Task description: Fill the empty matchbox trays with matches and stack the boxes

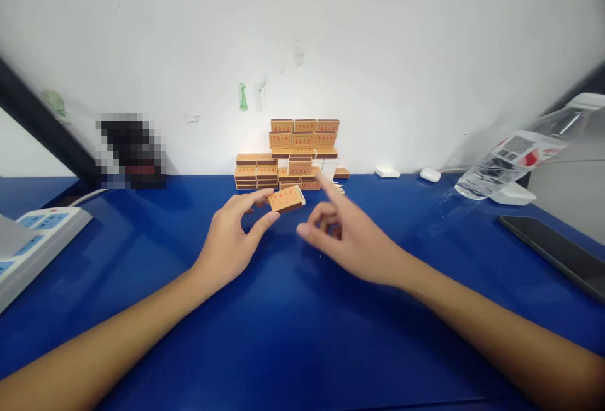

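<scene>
Between the thumb and fingers of my left hand (pixel 229 234) is an orange matchbox (pixel 285 198), tilted and raised over the blue table. Its white inner tray sticks out slightly at the right end. My right hand (pixel 352 231) hovers just to the right of that box, holding nothing I can see. Its index finger is stretched out, the thumb stands apart and the other fingers curl loosely. Behind both hands, a tiered stack of matchboxes (pixel 302 140) stands by the wall. Beside its lower right, some white matchsticks (pixel 338 188) show partly behind my right index finger.
On the left lie a white power strip (pixel 70 225) and a dark, pixelated object (pixel 135 152). To the right are a small white block (pixel 387 172), a rounded white case (pixel 430 174), a leaning plastic bottle (pixel 513 152) and a black phone (pixel 553 253). A white wall (pixel 198 39) bounds the back.
</scene>
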Motion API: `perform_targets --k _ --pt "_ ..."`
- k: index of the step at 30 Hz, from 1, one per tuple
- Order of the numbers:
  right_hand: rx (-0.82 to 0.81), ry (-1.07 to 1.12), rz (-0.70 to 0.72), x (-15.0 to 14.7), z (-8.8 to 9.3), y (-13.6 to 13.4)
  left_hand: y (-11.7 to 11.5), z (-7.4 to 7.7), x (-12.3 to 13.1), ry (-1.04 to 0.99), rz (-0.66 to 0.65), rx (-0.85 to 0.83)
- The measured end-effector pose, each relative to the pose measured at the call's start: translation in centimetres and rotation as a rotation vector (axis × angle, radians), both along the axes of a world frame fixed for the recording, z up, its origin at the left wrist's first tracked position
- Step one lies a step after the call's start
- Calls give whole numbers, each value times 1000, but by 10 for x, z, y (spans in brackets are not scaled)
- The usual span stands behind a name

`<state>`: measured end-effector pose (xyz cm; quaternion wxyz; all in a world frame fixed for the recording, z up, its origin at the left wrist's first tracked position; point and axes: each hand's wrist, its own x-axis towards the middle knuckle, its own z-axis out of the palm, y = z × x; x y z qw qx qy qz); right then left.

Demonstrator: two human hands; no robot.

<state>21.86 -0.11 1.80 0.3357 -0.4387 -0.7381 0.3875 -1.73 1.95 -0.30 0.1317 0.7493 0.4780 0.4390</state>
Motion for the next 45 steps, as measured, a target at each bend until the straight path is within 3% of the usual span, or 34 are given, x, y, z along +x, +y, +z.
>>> perform_targets --k 2,4,7,11,15,17,22,28,35,45 --pt "-120 -47 194 -2 0 -5 -1 1 1 8 -29 18" --pt "-171 -79 240 -3 0 -6 -1 2 1 15 -27 39" --pt "-182 -29 80 2 0 4 1 4 0 2 -9 25" --pt "-363 83 -60 9 5 16 5 3 -1 -65 -29 -20" --pt "-605 320 196 4 14 7 4 1 1 -43 -66 -5" --pt "-651 382 288 1 18 1 2 2 2 -24 -75 -1" --pt "-503 273 112 7 19 8 14 14 -4 -46 -17 58" --pt "-392 169 -8 23 9 30 59 27 -16 -100 178 83" --pt "-353 130 19 28 8 36 83 13 -9 15 195 104" --pt "-313 63 39 29 11 34 92 14 -16 203 270 155"
